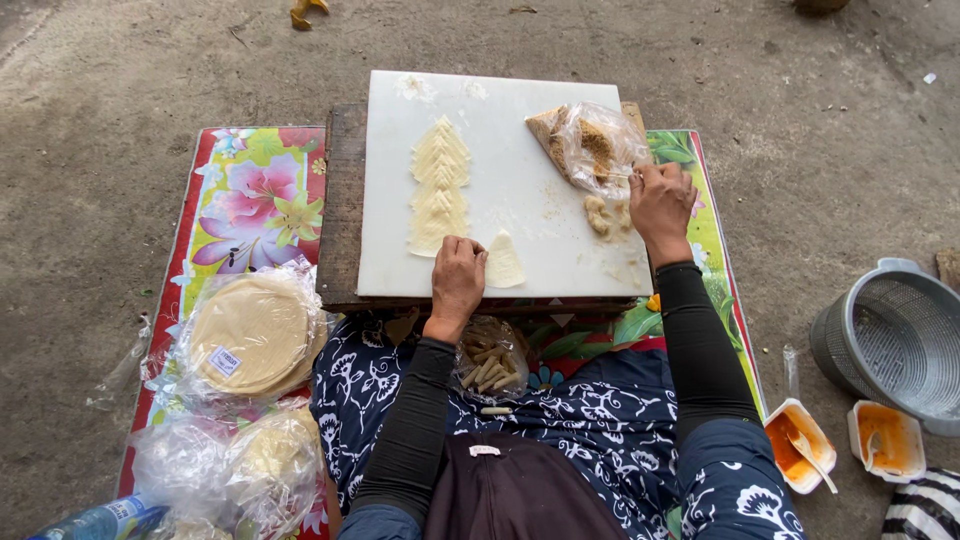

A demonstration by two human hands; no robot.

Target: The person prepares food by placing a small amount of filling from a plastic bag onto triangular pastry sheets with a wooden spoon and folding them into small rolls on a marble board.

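The left hand [457, 277] rests curled on the white board [540, 240] at 6 o'clock, fingers pressing down the edge of a triangular wrapper [503, 262], apparently to keep it flat; it grasps nothing. The right hand [660, 200], at 3 o'clock, pinches filling from the plastic bag [592, 147], with small lumps [605, 215] just beside it. A row of overlapped wrappers [439, 187] lies toward 11 o'clock, seemingly laid ready. Finished rolls [490, 368] sit bagged on the lap.
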